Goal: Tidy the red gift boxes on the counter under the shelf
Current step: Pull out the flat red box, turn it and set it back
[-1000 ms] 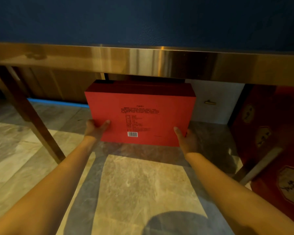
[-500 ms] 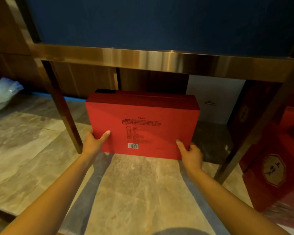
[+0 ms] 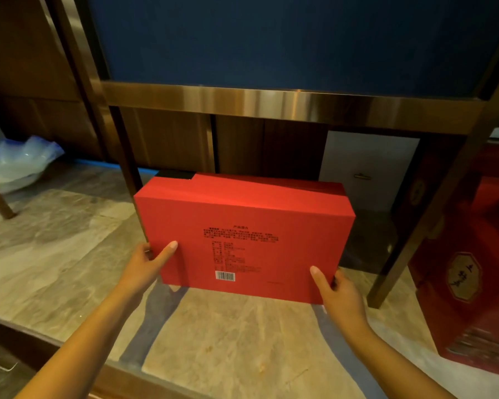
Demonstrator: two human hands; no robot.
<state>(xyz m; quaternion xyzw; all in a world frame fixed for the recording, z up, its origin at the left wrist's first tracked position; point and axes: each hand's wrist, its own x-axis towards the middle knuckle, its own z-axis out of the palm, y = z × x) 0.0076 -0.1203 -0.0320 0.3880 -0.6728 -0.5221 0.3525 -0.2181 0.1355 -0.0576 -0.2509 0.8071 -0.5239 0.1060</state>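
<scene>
A large red gift box point(image 3: 242, 223) with black print and a barcode faces me, tilted, over the marble counter point(image 3: 69, 240). My left hand point(image 3: 149, 263) grips its lower left edge, thumb on the printed face. My right hand point(image 3: 336, 292) grips the lower right corner the same way. The box sits partly under the brass-edged shelf point(image 3: 271, 100), between its two front legs. More red gift boxes point(image 3: 470, 272) with gold emblems stand at the right.
A brass shelf leg point(image 3: 127, 174) stands just left of the box and another point(image 3: 409, 243) to its right. A white box point(image 3: 369, 168) stands behind at the back. A clear plastic bag point(image 3: 18, 156) lies far left. The counter's front edge runs below my forearms.
The box has come out toward me and lower from under the shelf, still held in both hands. My view has pulled back, showing more of the shelf frame and counter.
</scene>
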